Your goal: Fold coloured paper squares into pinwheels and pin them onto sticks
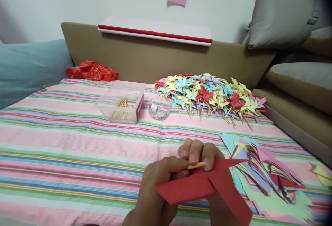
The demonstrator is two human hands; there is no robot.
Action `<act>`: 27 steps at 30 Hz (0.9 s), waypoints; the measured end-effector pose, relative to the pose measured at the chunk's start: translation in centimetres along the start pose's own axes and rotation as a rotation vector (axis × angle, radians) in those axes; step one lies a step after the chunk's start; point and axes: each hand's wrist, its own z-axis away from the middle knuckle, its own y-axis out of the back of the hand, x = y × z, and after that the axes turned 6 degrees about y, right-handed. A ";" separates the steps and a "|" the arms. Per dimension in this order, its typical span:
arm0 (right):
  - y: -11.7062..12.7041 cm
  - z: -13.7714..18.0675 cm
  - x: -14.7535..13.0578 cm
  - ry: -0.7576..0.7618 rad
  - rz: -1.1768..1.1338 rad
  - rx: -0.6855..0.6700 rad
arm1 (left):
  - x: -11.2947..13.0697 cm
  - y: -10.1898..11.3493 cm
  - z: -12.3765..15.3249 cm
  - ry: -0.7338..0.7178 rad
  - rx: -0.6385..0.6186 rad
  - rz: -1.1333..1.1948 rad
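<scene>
Pinching wooden stick [196, 165] atop red paper pinwheel [204, 188]: left hand [155, 188], right hand [198, 151], both closed, fingertips touching.

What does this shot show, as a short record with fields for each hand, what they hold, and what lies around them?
Left hand: pinches a short wooden stick at the middle of a red paper pinwheel.
Right hand: fingers curled over the pinwheel's middle, gripping it.
Right of the hands: stack of cut coloured paper.
Farther back: pile of pinwheels on sticks, clear box of sticks, small clear dish.
Surface: striped cloth.
</scene>
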 end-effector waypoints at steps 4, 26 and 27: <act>-0.3 0.0 0.0 0.007 -0.021 -0.006 | -0.3 0.3 0.0 -0.077 0.011 -0.065; -1.0 -0.3 1.5 -0.304 0.008 0.656 | -1.9 -0.8 -1.0 0.609 -0.181 0.156; -0.8 -0.3 1.4 -0.290 0.020 0.694 | -2.0 -0.8 -1.0 0.619 -0.211 0.164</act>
